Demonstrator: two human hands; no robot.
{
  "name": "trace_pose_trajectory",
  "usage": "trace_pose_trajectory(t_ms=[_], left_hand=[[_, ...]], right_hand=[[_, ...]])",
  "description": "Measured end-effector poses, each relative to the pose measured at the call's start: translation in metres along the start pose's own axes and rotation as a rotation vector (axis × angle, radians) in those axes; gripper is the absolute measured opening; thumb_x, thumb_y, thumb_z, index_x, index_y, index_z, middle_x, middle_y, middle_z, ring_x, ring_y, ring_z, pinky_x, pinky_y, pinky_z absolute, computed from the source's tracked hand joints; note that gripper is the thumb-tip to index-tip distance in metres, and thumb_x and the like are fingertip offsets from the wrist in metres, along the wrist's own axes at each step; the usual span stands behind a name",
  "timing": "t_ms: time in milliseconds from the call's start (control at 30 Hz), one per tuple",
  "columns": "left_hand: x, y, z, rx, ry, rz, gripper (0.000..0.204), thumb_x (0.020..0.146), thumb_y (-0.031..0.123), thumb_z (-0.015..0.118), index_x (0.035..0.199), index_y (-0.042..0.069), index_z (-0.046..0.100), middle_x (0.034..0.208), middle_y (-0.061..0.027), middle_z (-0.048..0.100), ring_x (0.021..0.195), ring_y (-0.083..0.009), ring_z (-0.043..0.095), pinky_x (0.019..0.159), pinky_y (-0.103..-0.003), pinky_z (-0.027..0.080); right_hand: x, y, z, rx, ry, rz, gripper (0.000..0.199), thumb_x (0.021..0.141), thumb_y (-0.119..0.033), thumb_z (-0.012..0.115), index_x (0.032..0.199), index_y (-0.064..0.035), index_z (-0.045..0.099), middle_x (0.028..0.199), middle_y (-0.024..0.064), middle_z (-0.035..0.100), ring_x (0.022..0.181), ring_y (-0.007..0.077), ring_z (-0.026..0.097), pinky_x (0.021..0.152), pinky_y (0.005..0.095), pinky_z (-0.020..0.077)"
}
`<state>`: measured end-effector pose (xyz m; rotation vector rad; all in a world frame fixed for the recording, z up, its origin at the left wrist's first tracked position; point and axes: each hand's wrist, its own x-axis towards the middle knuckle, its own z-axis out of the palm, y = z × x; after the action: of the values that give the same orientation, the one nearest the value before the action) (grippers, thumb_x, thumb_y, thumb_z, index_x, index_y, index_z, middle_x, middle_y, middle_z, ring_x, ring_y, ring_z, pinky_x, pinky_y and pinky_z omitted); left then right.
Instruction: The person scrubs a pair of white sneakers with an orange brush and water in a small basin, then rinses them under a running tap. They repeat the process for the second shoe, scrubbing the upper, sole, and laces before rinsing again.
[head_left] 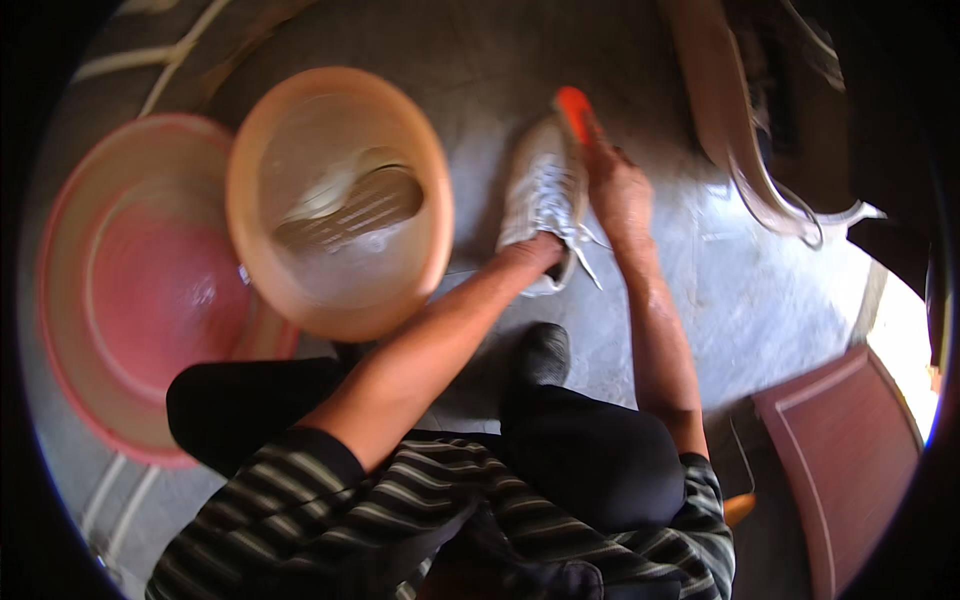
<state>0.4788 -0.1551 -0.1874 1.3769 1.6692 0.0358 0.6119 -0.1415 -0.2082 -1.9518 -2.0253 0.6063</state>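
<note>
A pale lace-up sneaker is in front of me, toe pointing away, its white laces hanging loose by the opening. My left hand reaches into that opening and holds the sneaker from inside; its fingers are hidden. My right hand is closed around a bright orange brush, held along the right side of the toe. The brush's bristles cannot be made out. To the left, an orange-rimmed basin holds cloudy water with another shoe lying in it, sole showing.
A larger pink tub stands at far left, partly behind the basin. A reddish-brown panel is at lower right, and a pale curved-edged object at upper right. My dark shoe rests on the grey floor below the sneaker.
</note>
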Motion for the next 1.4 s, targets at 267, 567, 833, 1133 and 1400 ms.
trace_pose_trajectory(t_ms=[267, 567, 833, 1133, 1400], left_hand=[[-0.017, -0.056, 0.060, -0.179, 0.056, 0.289, 0.041, 0.103, 0.023, 0.044, 0.134, 0.000, 0.056, 0.132, -0.0264, 0.060, 0.123, -0.0392, 0.058, 0.105, -0.047, 0.045], [-0.094, -0.036, -0.082, -0.407, -0.488, 0.304, 0.009, 0.091, 0.009, 0.060, 0.084, 0.003, 0.061, 0.070, -0.0091, 0.061, 0.079, -0.0240, 0.070, 0.072, -0.039, 0.053], [-0.024, -0.159, -0.246, 0.254, 0.297, 0.202, 0.058, 0.098, 0.055, 0.061, 0.118, 0.001, 0.068, 0.111, -0.0192, 0.071, 0.105, -0.0326, 0.068, 0.097, -0.043, 0.050], [-0.024, -0.168, -0.246, 0.012, -0.122, 0.185, 0.061, 0.101, 0.057, 0.058, 0.111, -0.002, 0.069, 0.100, -0.0092, 0.070, 0.095, -0.0179, 0.063, 0.088, -0.036, 0.050], [-0.039, -0.162, -0.273, -0.892, 0.064, 0.089, 0.027, 0.102, 0.022, 0.058, 0.109, -0.001, 0.070, 0.098, -0.0101, 0.071, 0.083, -0.0143, 0.066, 0.073, -0.032, 0.055]], right_hand=[[-0.037, -0.021, 0.006, 0.415, 0.252, 0.119, 0.063, 0.099, -0.030, 0.067, 0.154, -0.0118, 0.043, 0.095, 0.0221, 0.071, 0.079, 0.0345, 0.070, 0.070, 0.0426, 0.0544], [-0.044, -0.021, 0.022, 0.416, 0.146, 0.197, 0.084, 0.087, -0.028, 0.080, 0.158, -0.0218, 0.035, 0.066, 0.0090, 0.058, 0.057, 0.0231, 0.055, 0.057, 0.0409, 0.0466], [-0.049, -0.037, 0.016, 0.362, 0.104, 0.235, 0.084, 0.088, -0.020, 0.078, 0.158, -0.0146, 0.033, 0.104, 0.0251, 0.071, 0.080, 0.0344, 0.070, 0.075, 0.0447, 0.0550], [-0.049, -0.030, 0.021, 0.331, 0.131, 0.217, 0.087, 0.088, -0.025, 0.078, 0.160, -0.0169, 0.030, 0.096, 0.0230, 0.071, 0.078, 0.0345, 0.070, 0.073, 0.0460, 0.0544], [-0.050, -0.027, 0.022, 0.342, 0.096, 0.253, 0.086, 0.088, -0.024, 0.079, 0.159, -0.0159, 0.032, 0.097, 0.0233, 0.071, 0.079, 0.0357, 0.070, 0.074, 0.0457, 0.0552]])
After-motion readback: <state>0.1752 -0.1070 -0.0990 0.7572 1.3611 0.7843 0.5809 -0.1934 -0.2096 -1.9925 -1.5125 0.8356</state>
